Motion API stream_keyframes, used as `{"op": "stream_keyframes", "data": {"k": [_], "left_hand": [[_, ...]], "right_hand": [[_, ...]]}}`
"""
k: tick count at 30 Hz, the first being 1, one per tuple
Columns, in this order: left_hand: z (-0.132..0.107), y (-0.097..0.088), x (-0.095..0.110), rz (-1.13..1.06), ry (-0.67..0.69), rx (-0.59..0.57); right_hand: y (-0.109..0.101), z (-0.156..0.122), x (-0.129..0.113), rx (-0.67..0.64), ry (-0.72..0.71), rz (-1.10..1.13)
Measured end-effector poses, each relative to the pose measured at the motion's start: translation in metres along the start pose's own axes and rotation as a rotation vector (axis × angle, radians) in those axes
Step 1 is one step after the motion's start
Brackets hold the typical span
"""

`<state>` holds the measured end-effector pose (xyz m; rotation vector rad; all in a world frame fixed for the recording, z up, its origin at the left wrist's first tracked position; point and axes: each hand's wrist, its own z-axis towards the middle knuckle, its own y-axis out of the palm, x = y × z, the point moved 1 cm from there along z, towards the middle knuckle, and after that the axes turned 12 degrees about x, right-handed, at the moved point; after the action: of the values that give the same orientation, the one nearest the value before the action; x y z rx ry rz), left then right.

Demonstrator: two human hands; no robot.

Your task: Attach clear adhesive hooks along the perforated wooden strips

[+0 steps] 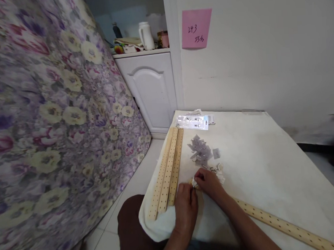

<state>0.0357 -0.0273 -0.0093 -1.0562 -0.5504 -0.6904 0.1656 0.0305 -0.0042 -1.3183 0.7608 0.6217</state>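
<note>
My left hand (186,204) is closed at the near end of a pale wooden strip with rows of holes (279,220), its fingertips against that end. My right hand (208,181) crosses above the same strip, thumb and finger pinching a small white piece (194,182) at the strip's end. Fingers partly hide the piece, so its kind is unclear. Just beyond my right hand lies a small pile of white pieces with metal bits (219,171). Farther off is a heap of small grey translucent squares with shiny metal parts (200,151), and one grey square (216,153) lies apart.
Several similar perforated wooden strips (170,170) lie along the table's left edge. Clear packaging with metal pieces (194,122) sits at the far left corner. A floral curtain (68,109) hangs left; a white cabinet (155,87) and a wall with a pink note (197,29) stand behind.
</note>
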Motion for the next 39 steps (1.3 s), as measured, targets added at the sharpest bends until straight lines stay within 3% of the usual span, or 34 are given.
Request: {"op": "stream_keyframes", "data": {"k": [39], "left_hand": [[0.0030, -0.0007, -0.0006, -0.034, 0.008, -0.012]], "right_hand": [[0.0000, -0.0001, 0.0003, -0.008, 0.033, -0.001]]}}
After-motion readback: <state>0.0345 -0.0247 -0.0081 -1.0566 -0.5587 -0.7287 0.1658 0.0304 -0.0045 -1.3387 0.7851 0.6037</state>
